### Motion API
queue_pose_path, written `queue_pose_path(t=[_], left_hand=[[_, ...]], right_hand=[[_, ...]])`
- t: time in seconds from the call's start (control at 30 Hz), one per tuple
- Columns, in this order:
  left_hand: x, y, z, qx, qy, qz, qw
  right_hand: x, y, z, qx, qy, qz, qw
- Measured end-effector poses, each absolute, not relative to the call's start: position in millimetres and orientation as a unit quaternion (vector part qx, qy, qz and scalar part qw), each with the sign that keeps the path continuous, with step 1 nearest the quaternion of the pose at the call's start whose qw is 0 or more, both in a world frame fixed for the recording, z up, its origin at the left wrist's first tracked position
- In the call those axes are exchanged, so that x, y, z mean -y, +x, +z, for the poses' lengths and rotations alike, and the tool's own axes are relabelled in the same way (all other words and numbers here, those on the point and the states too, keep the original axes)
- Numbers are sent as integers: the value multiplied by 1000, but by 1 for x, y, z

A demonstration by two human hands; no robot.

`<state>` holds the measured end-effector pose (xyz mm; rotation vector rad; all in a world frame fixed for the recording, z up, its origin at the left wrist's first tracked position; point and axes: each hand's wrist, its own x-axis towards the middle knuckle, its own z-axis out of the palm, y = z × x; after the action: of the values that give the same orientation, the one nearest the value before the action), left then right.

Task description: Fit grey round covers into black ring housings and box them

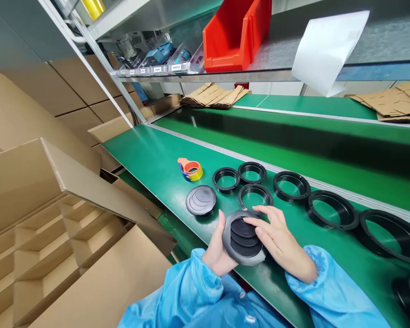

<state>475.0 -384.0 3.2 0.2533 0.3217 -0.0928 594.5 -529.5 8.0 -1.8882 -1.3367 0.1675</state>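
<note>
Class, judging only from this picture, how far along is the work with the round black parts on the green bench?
Done: one grey disc lies flat beside the tape roll.
In hand: the left hand holds a second disc upright, with the right hand on its face.
Left: six open black rings lie along the green bench, and the divided carton shows no parts.

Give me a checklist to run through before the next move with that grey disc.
1. Disc held by both hands: ok, left hand behind its edge, right hand on its face.
2. Disc lifted off the bench: ok, tilted towards the camera.
3. Disc's back side sound: cannot tell, hidden.
4. Nearest ring free to take: ok, lying flat just beyond the fingertips.
5. Second disc out of the way: ok, apart to the left.
6. Tape clear of the hands: ok, farther back.
</note>
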Motion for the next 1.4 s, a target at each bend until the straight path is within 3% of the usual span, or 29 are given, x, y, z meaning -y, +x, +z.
queue_pose_path(t=[0.33,0.53,0.87,0.97,1.1,1.4], left_hand=[[386,487,7,-165,150,-60,973],[380,489,12,-189,101,-27,976],[396,495,11,-214,236,-110,942],[391,509,0,-294,375,13,879],[374,545,-21,-364,556,220,714],[393,526,-26,-245,526,91,810]], right_hand=[[538,609,15,500,-711,133,476],[533,592,9,651,-703,-47,283],[544,593,15,577,-771,143,229],[547,601,21,551,-792,97,243],[554,623,19,486,-839,-1,246],[553,635,-1,487,-851,-75,183]])
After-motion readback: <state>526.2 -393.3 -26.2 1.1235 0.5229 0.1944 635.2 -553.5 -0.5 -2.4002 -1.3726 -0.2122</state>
